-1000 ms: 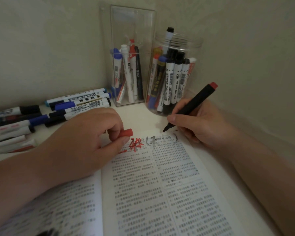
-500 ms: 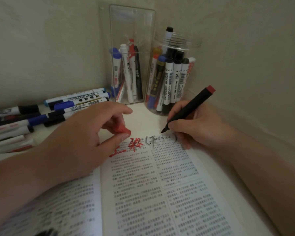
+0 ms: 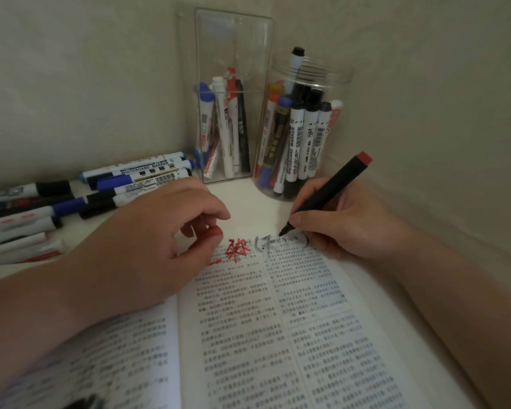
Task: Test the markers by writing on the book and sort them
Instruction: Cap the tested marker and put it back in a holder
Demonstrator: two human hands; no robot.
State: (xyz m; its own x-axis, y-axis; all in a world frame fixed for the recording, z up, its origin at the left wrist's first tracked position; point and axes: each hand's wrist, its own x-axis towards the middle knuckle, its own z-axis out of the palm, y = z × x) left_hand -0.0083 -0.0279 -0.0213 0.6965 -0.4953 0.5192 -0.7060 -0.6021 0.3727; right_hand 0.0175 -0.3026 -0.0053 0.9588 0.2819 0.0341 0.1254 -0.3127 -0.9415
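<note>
An open book (image 3: 278,335) of printed text lies in front of me, with red scribbles (image 3: 236,250) and faint grey strokes along the top of its right page. My right hand (image 3: 337,222) grips a black marker (image 3: 328,190) with a red end, its tip touching the page's top edge. My left hand (image 3: 148,246) rests on the book and pinches the marker's red cap (image 3: 214,231) between thumb and fingers.
Several markers (image 3: 106,190) lie in a loose pile on the table at the left. A clear rectangular holder (image 3: 227,54) and a clear round jar (image 3: 337,81), each with several markers upright inside, stand in the corner against the walls.
My left hand has turned the red cap in its fingers, so less of it shows. The marker tip has shifted slightly left along the top of the page.
</note>
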